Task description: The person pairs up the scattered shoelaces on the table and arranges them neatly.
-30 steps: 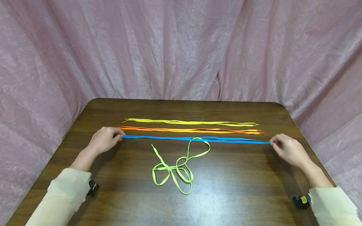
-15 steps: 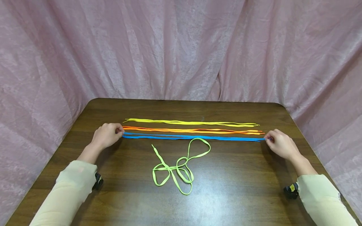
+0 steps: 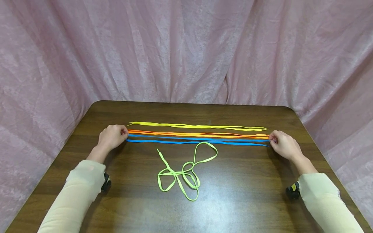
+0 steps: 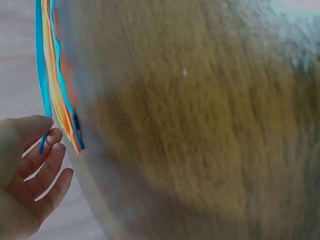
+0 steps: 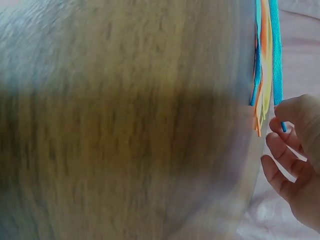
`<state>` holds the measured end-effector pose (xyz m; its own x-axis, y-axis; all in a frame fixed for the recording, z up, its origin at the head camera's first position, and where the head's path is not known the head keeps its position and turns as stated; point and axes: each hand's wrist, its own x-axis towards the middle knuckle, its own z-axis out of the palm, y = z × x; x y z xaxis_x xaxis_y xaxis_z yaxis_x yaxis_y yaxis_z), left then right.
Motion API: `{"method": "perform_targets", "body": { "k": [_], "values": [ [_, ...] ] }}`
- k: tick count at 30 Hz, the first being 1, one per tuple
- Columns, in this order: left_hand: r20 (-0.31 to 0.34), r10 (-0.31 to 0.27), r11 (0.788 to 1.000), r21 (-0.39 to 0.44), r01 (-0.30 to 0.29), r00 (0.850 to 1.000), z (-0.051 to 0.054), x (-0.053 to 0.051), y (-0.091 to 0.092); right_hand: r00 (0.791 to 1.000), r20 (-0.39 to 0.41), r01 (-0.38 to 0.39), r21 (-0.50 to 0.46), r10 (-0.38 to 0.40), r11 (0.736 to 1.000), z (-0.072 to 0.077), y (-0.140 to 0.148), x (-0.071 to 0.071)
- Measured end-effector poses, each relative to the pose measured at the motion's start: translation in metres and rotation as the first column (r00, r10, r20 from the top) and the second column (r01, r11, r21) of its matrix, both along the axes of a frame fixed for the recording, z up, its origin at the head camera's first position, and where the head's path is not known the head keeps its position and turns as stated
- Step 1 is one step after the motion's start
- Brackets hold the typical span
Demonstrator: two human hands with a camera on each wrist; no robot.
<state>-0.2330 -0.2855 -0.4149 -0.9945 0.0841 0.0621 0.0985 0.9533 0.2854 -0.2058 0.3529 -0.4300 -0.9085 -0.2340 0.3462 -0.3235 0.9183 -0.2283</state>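
Between thumb and index finger, my left hand (image 3: 112,137) pinches the left end of a flat blue shoelace (image 3: 151,136). The lace's other end is pinched the same way by my right hand (image 3: 284,144). It is stretched straight, and in the wrist views its tips poke out past the fingers. A second blue shoelace (image 3: 163,142) lies just nearer, along the table. Beyond the held one lie orange shoelaces (image 3: 175,133), roughly parallel. Farther back are yellow shoelaces (image 3: 198,126), also laid straight.
A light green shoelace (image 3: 175,173) lies in loose loops on the near middle of the brown wooden table (image 3: 239,194). Pink curtains (image 3: 186,51) hang behind the table and at its sides. A small black camera sits at each wrist.
Both hands have moved away from me, and the right hand also leftward, carrying the held blue shoelace from the near side of the other blue one to its far side, close to the orange.
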Motion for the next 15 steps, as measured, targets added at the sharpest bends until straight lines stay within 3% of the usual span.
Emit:
{"method": "perform_targets", "body": {
  "k": [15],
  "values": [
    [0.055,0.012,1.0,-0.003,-0.012,0.998,-0.0098,0.0032,-0.0028,0.992,0.122,0.025,0.017,-0.027,1.0,-0.0077,-0.0017,0.0007]
  ]
}}
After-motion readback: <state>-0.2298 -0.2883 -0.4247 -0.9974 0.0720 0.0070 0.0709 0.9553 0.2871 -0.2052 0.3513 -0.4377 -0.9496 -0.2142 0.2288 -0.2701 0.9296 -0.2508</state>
